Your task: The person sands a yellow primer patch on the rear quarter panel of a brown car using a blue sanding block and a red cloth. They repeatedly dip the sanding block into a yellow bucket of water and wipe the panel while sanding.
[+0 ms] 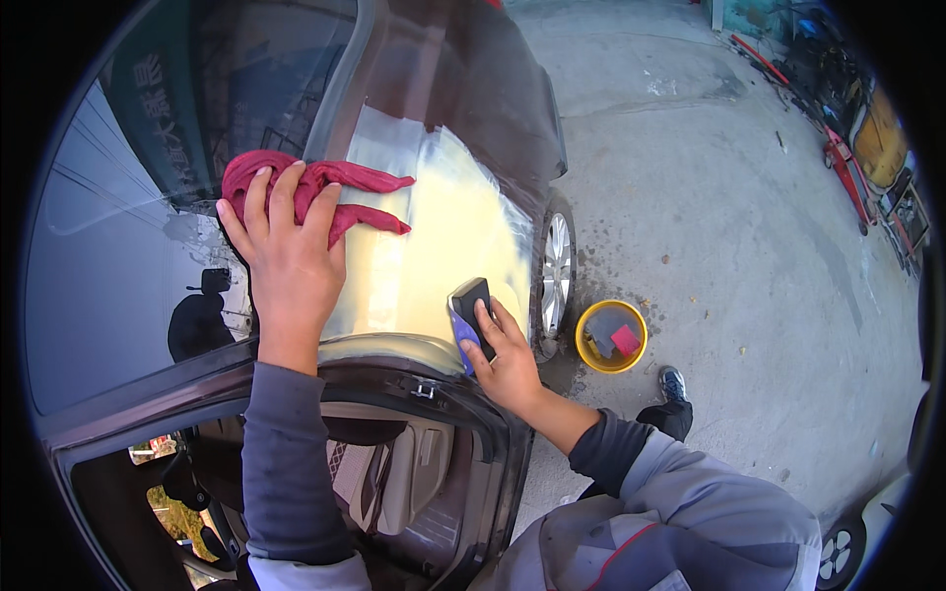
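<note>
My left hand (291,261) rests with fingers curved over a crumpled dark red cloth (370,177) at the edge of the car's glass (128,286), gripping it. Two ends of the cloth lie on the rear body panel (443,236), which is coated in pale yellow filler with whitish, scuffed edges. Lower on that panel, near its right edge, my right hand (507,364) holds a black block (472,295) with a purple layer on its side, pressed against the filler.
An open car door frame (488,443) and seat (409,473) lie below. Beside the wheel (555,261), a yellow bucket (596,364) holds pink and grey pieces on concrete. A red jack (847,177) and clutter line the upper right; another car's wheel (838,557) is lower right.
</note>
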